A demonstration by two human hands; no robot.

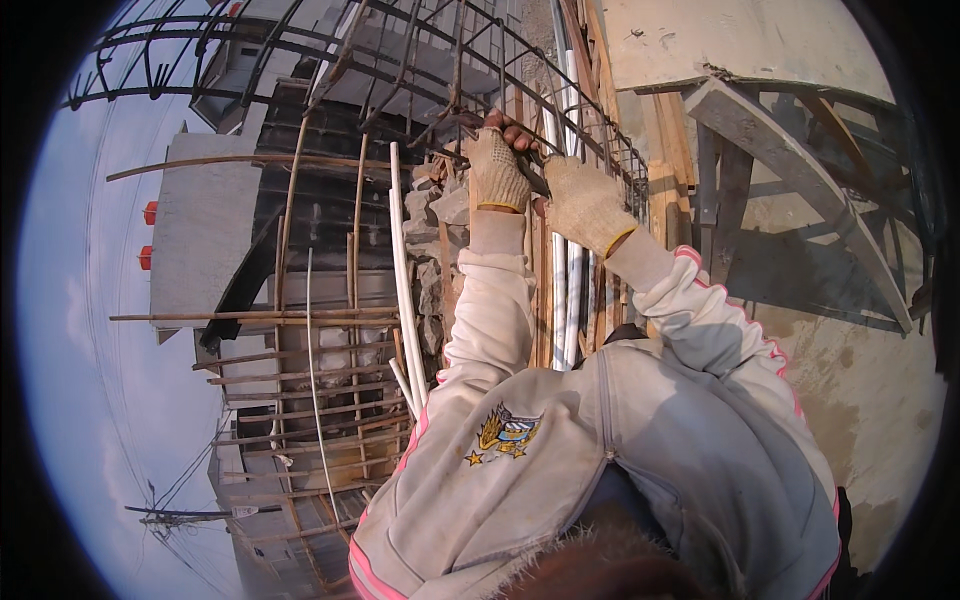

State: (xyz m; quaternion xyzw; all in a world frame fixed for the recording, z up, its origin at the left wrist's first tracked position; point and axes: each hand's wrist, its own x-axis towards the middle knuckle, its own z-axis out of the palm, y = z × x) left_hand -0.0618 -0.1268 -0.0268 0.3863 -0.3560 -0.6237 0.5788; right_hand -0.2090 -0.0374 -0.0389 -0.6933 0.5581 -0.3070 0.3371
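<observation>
Both hands are raised in front of me at the near side of a rebar cage [455, 100]. My left hand [498, 172], in a cream knitted glove with bare fingertips, has its fingers curled around a steel bar of the cage. Close beside it on the right, my right hand [590, 205], in a matching glove, is closed. A dark metal piece [536, 180], perhaps a tool's handle, juts from its grip toward the left hand; its kind is mostly hidden. The cage is made of long bars crossed by square stirrups.
White pipes [567, 300] and timber planks [668, 200] run below the cage. Broken stone [430, 270] lies left of my arms. Bamboo scaffold poles [300, 318] stand over a drop at the left. A concrete floor [800, 390] and leaning boards [800, 170] are at the right.
</observation>
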